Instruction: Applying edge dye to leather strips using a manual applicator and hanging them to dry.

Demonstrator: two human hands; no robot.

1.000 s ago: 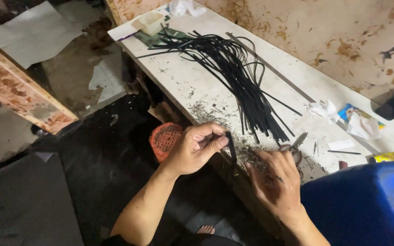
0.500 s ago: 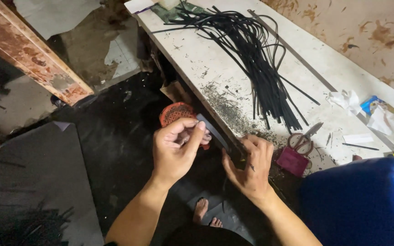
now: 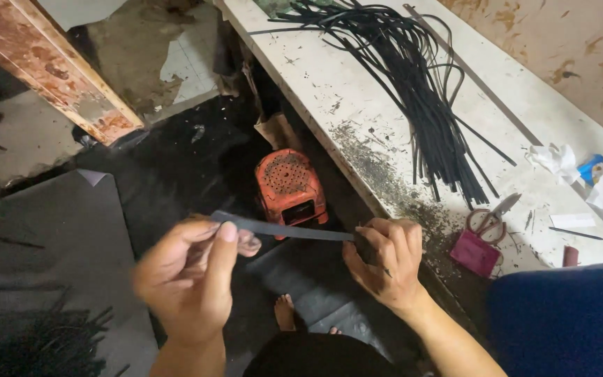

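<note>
A flat dark rubber strip (image 3: 284,227) is pinched between a blurred left hand (image 3: 188,279) and right hand (image 3: 385,262). Its right end is hidden inside the closed fist.

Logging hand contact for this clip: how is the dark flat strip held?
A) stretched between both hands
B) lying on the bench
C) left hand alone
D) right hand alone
A: the dark strip spans from the left hand to the right hand, each pinching one end.
</note>
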